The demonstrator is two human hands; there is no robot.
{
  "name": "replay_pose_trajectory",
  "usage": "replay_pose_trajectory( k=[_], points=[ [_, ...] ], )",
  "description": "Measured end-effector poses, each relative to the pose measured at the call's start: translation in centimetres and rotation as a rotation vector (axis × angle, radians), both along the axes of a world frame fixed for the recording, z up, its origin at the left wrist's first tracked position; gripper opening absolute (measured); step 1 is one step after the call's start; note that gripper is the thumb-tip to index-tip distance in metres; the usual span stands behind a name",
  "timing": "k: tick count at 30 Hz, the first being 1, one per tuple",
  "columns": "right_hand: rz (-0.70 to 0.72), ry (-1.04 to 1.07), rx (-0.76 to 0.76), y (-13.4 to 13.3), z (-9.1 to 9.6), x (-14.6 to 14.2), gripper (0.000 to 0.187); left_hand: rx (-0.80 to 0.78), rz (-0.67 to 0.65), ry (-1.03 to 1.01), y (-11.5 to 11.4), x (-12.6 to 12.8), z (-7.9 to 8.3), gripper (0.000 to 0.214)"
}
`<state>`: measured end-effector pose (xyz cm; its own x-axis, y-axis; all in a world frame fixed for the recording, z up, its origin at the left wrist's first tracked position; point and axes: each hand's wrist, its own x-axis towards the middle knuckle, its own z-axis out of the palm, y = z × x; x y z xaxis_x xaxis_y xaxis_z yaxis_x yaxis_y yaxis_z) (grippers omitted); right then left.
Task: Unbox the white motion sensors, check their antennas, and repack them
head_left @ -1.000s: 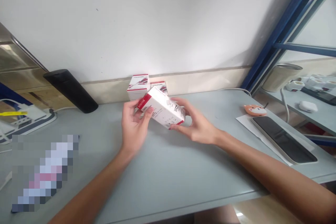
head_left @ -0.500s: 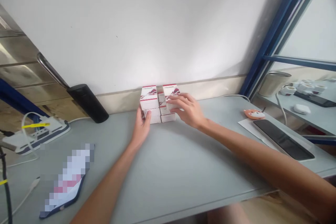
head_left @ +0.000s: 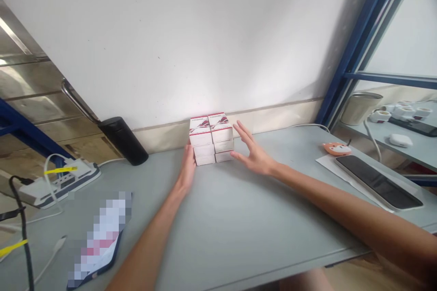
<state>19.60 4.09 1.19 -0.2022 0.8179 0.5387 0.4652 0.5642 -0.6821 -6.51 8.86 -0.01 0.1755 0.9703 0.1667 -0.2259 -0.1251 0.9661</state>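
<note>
Several small white cartons (head_left: 204,150) with red edges and dark red print are stacked in two columns side by side, close to the wall. My left hand (head_left: 187,166) lies flat along the left side of the stack, fingers extended and partly hidden behind it. On the other side, my right hand (head_left: 254,152) is spread, thumb and fingers apart, just off the right column. Its thumb tip is close to the lower right carton; whether it touches, I cannot tell. The upper right carton (head_left: 221,128) sits level with its left neighbour.
A black cylinder (head_left: 123,141) leans near the wall on the left. Beside it are a power strip (head_left: 68,184) with cables and a blurred-out flat item (head_left: 99,241). A phone (head_left: 378,182) lies on paper at right, near an orange animal-shaped item (head_left: 336,148). A blue frame (head_left: 344,54) borders the right.
My right hand has let go of the upper right carton and moved back rightward, opening. The two columns now stand together, the gap closed. My left thumb has left the front of the stack.
</note>
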Motion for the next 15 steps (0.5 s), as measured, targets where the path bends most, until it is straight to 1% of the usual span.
replay_pose_trajectory(
  k=[2, 4, 7, 9, 11, 13, 15],
  points=[
    [0.051, 0.113, -0.168, -0.9, -0.9, 1.0, 0.089, -0.046, 0.013, -0.016, 0.1, -0.2, 0.3, 0.070],
    [0.090, 0.238, -0.317, -1.5, -1.3, 1.6, 0.089, -0.083, 0.033, -0.038, 0.3, -0.3, 0.9, 0.072],
    [0.126, 0.340, -0.465, -2.1, -0.9, 2.2, 0.087, -0.088, 0.046, -0.056, 1.2, 0.3, 2.1, 0.069],
    [0.159, 0.363, -0.494, -2.2, -0.3, 2.5, 0.087, -0.058, 0.055, -0.075, 2.0, 1.1, 2.9, 0.064],
    [0.186, 0.381, -0.487, -2.1, 0.3, 2.9, 0.087, -0.065, 0.052, -0.093, 2.8, 2.1, 3.3, 0.060],
    [0.189, 0.393, -0.470, -1.8, 0.7, 3.6, 0.087, -0.097, 0.035, -0.105, 3.1, 3.0, 3.4, 0.058],
    [0.179, 0.405, -0.458, -1.2, 0.9, 4.6, 0.088, -0.127, 0.001, -0.115, 2.9, 4.3, 3.3, 0.057]
  ],
)
